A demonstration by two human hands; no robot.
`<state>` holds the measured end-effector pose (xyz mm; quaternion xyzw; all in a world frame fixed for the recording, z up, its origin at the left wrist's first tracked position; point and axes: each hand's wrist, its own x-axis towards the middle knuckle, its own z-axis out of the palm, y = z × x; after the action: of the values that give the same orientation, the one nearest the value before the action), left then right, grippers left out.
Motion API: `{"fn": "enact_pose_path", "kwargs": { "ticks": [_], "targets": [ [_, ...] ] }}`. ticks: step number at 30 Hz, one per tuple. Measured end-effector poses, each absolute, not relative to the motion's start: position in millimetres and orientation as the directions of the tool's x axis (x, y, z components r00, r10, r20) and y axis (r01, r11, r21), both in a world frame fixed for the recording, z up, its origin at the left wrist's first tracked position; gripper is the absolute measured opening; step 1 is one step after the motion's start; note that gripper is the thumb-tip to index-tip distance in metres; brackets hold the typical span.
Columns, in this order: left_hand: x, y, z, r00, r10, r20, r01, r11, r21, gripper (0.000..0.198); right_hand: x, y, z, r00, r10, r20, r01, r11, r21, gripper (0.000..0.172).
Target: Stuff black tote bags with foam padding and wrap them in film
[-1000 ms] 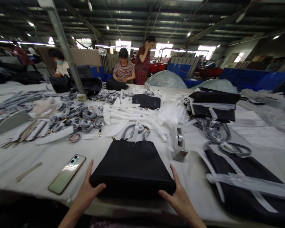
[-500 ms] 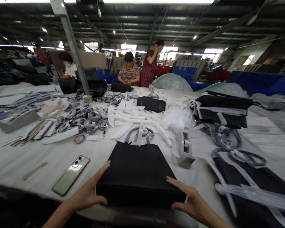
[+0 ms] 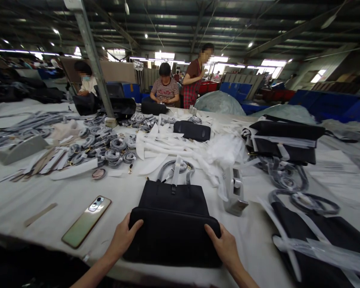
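A black handbag [image 3: 175, 240] lies at the table's front edge, its base end tilted up and facing me. My left hand [image 3: 126, 236] grips the left corner of that raised end, thumb on the face and fingers behind. On the right corner, my right hand [image 3: 222, 242] holds it the same way. The bag's wrapped handles [image 3: 163, 170] stretch away from me at the far end, and a white strip [image 3: 177, 170] runs between them. Left of the bag lies a phone [image 3: 87, 222], face down.
A tape dispenser [image 3: 235, 192] stands right of the bag. Another black bag [image 3: 321, 240] with plastic wrap lies at right, and folded bags [image 3: 285, 138] are stacked behind it. Coiled grey straps [image 3: 117, 150] and white strips [image 3: 168, 146] cover the table's middle. Co-workers [image 3: 165, 88] are across the table.
Both hands have closed on the bag's near corners and tipped its base end up, folding it toward the far side. The standing co-worker's raised hand has come down from the head.
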<state>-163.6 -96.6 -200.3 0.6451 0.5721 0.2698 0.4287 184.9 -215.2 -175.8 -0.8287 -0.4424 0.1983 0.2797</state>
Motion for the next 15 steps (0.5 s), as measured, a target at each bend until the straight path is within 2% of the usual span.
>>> {"fn": "enact_pose_path", "kwargs": {
  "ticks": [4,8,11,15],
  "targets": [
    [-149.5,-91.3,-213.8,0.077,0.984,-0.158,0.696,0.060,0.716,0.046,178.7,-196.5,-194.5,0.613,0.780,-0.127,0.665,-0.597,-0.449,0.053],
    [-142.5,-87.4,-218.4,0.020,0.988,-0.156,0.800,0.078,0.596,0.045,174.4,-185.2,-190.6,0.655,0.736,-0.170,0.656,-0.666,-0.355,0.052],
    [-143.4,-90.3,-217.5,0.031,0.989,-0.147,0.775,0.069,0.628,0.048,173.0,-187.2,-186.1,0.655,0.735,-0.179,0.659,-0.670,-0.342,0.053],
    [-148.1,-97.7,-219.6,0.034,0.987,-0.160,0.721,0.087,0.687,0.052,171.6,-199.7,-189.2,0.630,0.756,-0.179,0.663,-0.644,-0.383,0.054]
  ]
}}
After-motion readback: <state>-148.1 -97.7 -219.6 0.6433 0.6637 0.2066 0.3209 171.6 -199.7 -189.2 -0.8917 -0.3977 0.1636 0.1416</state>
